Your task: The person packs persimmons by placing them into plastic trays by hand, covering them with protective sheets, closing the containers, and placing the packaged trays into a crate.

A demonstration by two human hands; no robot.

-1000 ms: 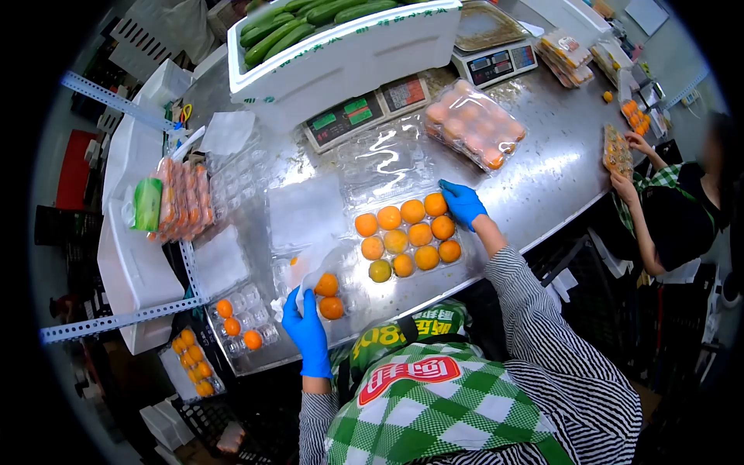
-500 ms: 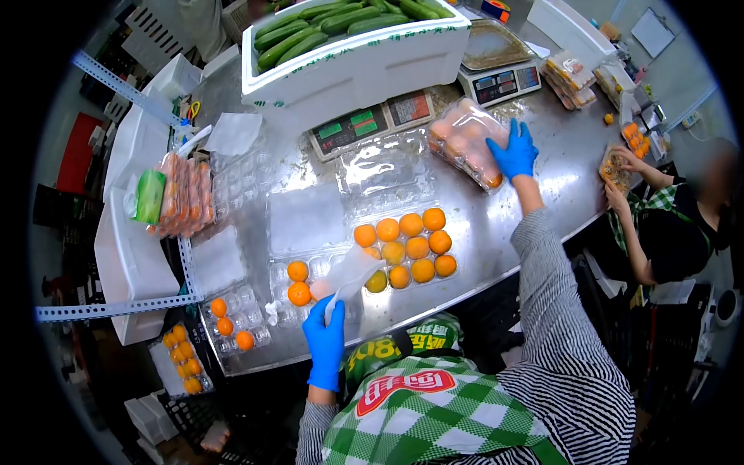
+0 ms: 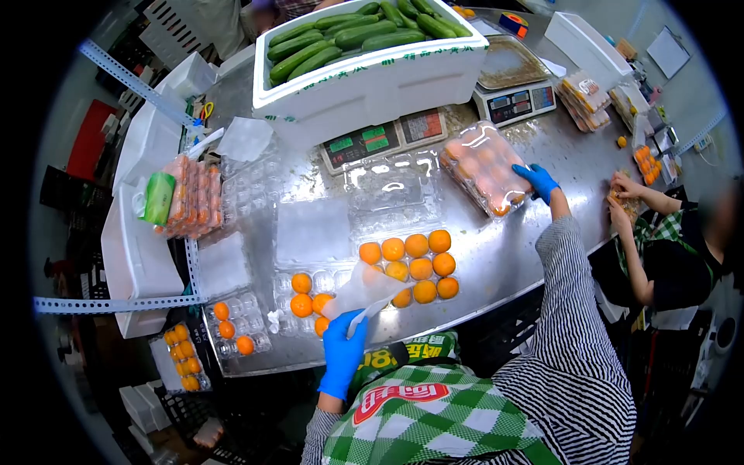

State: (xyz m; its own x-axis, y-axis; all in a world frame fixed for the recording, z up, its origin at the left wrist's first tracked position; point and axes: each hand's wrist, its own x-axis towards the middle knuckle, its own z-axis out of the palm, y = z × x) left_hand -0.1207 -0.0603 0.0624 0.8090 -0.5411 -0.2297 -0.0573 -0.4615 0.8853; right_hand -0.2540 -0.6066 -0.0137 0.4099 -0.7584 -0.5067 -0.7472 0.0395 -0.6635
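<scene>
My left hand pinches the edge of a thin, translucent white sheet at the table's front. The sheet hangs over part of a clear plastic tray of oranges and hides some of the fruit. Left of it, a second tray holds several oranges among bare cups. Over on the right, my right hand rests its outstretched fingers on the right edge of a closed clear pack of fruit, which lies on the steel table.
A foam box of cucumbers stands at the back, beside a weighing scale. Wrapped carrots and a tray with a few oranges lie leftward. Another person's hands work at far right.
My right hand has slid from the top of the pack towards its right edge. The white sheet has shifted, showing more oranges in the left tray. The view has moved slightly.
</scene>
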